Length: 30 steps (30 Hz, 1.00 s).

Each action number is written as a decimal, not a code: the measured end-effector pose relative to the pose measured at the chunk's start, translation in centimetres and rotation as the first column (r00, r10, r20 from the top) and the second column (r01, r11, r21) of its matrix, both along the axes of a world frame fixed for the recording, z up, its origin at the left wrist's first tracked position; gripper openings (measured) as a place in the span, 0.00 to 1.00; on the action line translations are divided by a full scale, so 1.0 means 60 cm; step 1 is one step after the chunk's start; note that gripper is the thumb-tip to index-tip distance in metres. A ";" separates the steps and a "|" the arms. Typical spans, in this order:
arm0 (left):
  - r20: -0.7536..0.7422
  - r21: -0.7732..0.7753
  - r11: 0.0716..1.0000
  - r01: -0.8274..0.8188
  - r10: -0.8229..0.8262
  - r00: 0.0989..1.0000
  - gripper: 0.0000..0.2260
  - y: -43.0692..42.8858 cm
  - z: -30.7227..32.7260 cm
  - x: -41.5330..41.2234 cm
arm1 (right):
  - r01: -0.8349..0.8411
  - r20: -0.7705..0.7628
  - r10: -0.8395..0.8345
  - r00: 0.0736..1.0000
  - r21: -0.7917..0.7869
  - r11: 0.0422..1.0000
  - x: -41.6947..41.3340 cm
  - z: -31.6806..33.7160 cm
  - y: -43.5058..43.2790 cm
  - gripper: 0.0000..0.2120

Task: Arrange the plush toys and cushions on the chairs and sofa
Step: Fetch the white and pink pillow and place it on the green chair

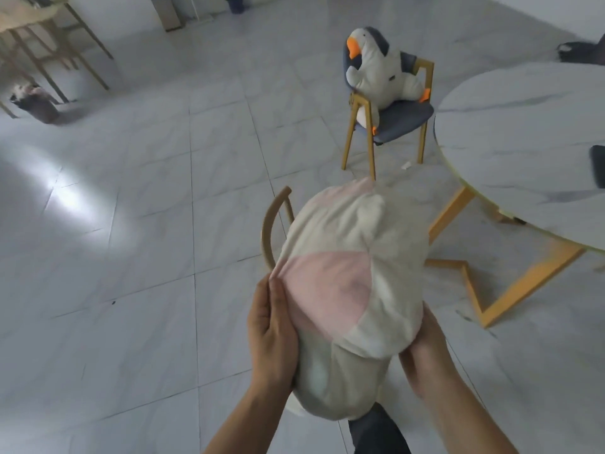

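Cream-pink plush apparently cradled between both hands.

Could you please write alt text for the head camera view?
Both hands, left hand and right hand, hold a cream-and-pink plush cushion over a wooden chair. Beyond, a plush goose sits on a blue chair beside a round marble table.

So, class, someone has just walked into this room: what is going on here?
A person is holding a large cream and pink plush cushion with both bare hands, the left hand on one side and the right hand on the other, above a curved wooden chair back. Further off, a white and grey plush goose with an orange beak already sits on a blue-seated chair with yellow legs beside a round marble-topped table.
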State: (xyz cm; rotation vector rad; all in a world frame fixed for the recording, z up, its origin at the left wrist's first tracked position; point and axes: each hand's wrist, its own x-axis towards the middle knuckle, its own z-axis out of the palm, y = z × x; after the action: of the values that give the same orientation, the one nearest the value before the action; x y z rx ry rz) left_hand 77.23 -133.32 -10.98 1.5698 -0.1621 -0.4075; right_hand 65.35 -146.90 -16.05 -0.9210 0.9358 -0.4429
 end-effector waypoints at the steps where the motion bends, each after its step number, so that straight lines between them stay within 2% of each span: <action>1: -0.027 0.012 1.000 -0.005 0.005 1.000 0.14 -0.036 -0.011 0.021 | -0.029 -0.009 0.029 1.000 0.012 1.000 0.024 -0.006 -0.039 0.15; 3: -0.075 0.055 0.998 0.013 -0.008 0.997 0.14 -0.096 -0.035 0.064 | -0.095 -0.037 0.097 0.995 0.054 0.994 0.069 -0.016 -0.110 0.30; 4: -0.088 0.083 0.996 0.039 -0.032 0.996 0.14 -0.121 -0.046 0.084 | -0.127 -0.049 0.130 0.990 0.056 0.990 0.093 -0.023 -0.140 0.31; 7: -0.171 0.172 0.979 0.107 -0.078 0.982 0.14 -0.172 -0.090 0.151 | -0.137 -0.078 0.136 0.988 -0.011 0.990 0.171 -0.057 -0.205 0.11; 8: -0.213 0.204 0.973 0.108 -0.064 0.975 0.13 -0.183 -0.109 0.176 | -0.119 -0.111 0.112 0.987 -0.059 0.991 0.196 -0.076 -0.221 0.09; 11: -0.355 0.242 0.967 0.078 0.013 0.935 0.18 -0.212 -0.176 0.259 | -0.151 -0.233 0.103 0.967 -0.202 0.968 0.270 -0.144 -0.261 0.10; 14: -0.475 0.224 0.969 0.107 0.013 0.880 0.25 -0.241 -0.260 0.326 | -0.266 -0.315 0.153 0.937 -0.355 0.896 0.341 -0.228 -0.278 0.06; 17: -0.554 0.289 0.941 0.177 0.013 0.832 0.22 -0.257 -0.365 0.366 | -0.369 -0.390 0.214 0.896 -0.383 0.847 0.399 -0.341 -0.283 0.08; 19: -0.591 0.339 0.915 0.221 0.024 0.806 0.19 -0.259 -0.445 0.389 | -0.481 -0.436 0.332 0.836 -0.292 0.827 0.425 -0.425 -0.290 0.15; 21: -0.644 0.367 0.894 0.256 0.046 0.764 0.28 -0.258 -0.507 0.408 | -0.542 -0.463 0.430 0.775 -0.137 0.830 0.436 -0.498 -0.299 0.18; 23: -0.667 0.417 0.876 0.241 0.116 0.736 0.37 -0.259 -0.542 0.425 | -0.549 -0.501 0.439 0.746 -0.090 0.831 0.433 -0.553 -0.302 0.14; 25: -0.622 0.489 0.858 0.155 0.219 0.751 0.33 -0.265 -0.559 0.437 | -0.507 -0.557 0.358 0.749 -0.135 0.851 0.429 -0.587 -0.297 0.11; 26: -0.585 0.522 0.844 0.124 0.248 0.772 0.31 -0.270 -0.562 0.439 | -0.481 -0.581 0.310 0.753 -0.164 0.861 0.426 -0.601 -0.292 0.14; 27: -0.539 0.556 0.823 0.114 0.253 0.804 0.30 -0.275 -0.562 0.440 | -0.462 -0.609 0.277 0.743 -0.168 0.871 0.424 -0.611 -0.287 0.20; 29: -0.451 0.596 0.797 0.103 0.226 0.863 0.28 -0.280 -0.558 0.441 | -0.404 -0.649 0.265 0.713 -0.072 0.912 0.424 -0.610 -0.280 0.34; 30: -0.419 0.597 0.796 0.102 0.201 0.885 0.25 -0.282 -0.553 0.440 | -0.367 -0.641 0.287 0.712 0.009 0.930 0.426 -0.609 -0.278 0.36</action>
State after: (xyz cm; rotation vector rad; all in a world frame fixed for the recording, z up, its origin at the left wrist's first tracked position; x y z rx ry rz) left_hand 103.65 -150.26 -44.17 2.0477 0.4340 -0.8444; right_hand 90.93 -163.55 -52.62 -1.3634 1.3323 0.1511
